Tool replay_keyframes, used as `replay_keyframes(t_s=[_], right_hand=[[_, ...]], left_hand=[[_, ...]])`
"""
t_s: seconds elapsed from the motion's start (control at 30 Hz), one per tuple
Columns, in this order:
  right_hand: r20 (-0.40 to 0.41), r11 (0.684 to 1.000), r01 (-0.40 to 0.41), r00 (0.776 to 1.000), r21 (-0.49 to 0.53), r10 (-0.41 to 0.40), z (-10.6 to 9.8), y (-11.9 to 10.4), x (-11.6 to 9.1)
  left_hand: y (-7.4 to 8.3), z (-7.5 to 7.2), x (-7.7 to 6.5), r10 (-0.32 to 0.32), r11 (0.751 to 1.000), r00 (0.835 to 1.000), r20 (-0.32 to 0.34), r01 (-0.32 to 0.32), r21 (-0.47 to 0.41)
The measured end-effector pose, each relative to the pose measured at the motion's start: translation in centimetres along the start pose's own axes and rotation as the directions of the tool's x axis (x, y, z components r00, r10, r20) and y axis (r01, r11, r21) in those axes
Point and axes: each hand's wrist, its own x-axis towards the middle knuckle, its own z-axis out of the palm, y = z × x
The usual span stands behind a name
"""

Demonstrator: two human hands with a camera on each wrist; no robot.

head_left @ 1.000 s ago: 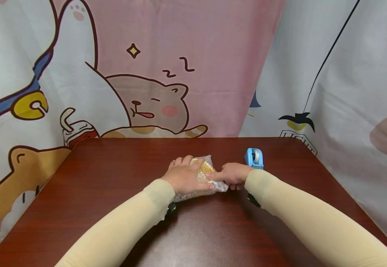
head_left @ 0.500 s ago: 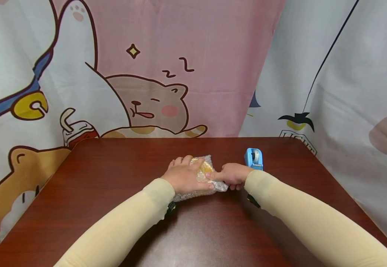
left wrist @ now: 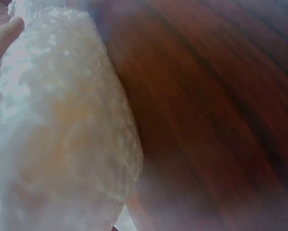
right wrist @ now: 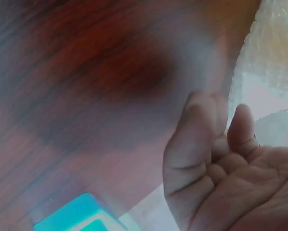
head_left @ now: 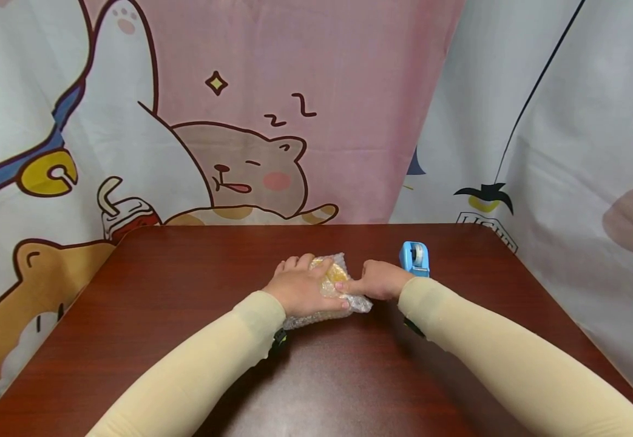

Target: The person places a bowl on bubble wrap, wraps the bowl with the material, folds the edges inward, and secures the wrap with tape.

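Note:
A bubble-wrapped bundle [head_left: 327, 314] lies on the table, and something yellow shows through its clear wrap. My left hand [head_left: 301, 291] rests on top of it with spread, straight fingers. From the right, my right hand [head_left: 380, 280] presses one extended finger onto the wrap close to the left thumb. In the right wrist view, the right hand [right wrist: 225, 178] has its other fingers bent, with nothing seen between them. The left wrist view shows the side of the bubble wrap [left wrist: 67, 110] up close. What exactly is wrapped inside is hidden.
A light-blue tape dispenser [head_left: 416, 259] stands just behind the right wrist. The reddish-brown wooden table [head_left: 196, 279] ends at the back against a printed cartoon curtain [head_left: 360, 109].
The right hand's lower fingers, seen earlier beside the wrap's right end, have drawn up out of the head view. The extended finger and left hand stay in place.

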Motion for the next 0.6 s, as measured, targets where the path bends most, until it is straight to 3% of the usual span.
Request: replay_keyframes(t_s=[0.33,0.6], right_hand=[[-0.121,0.999,0.035,0.992,-0.014,-0.036,0.11,-0.05,-0.17],[-0.095,0.999,0.035,0.995,0.022,-0.033,0.39,0.26,0.04]], left_hand=[[0.01,-0.02,-0.03,-0.011,1.000,1.000,0.014,0.011,-0.010],[0.00,-0.04,-0.05,-0.010,1.000,1.000,0.010,0.010,-0.007]])
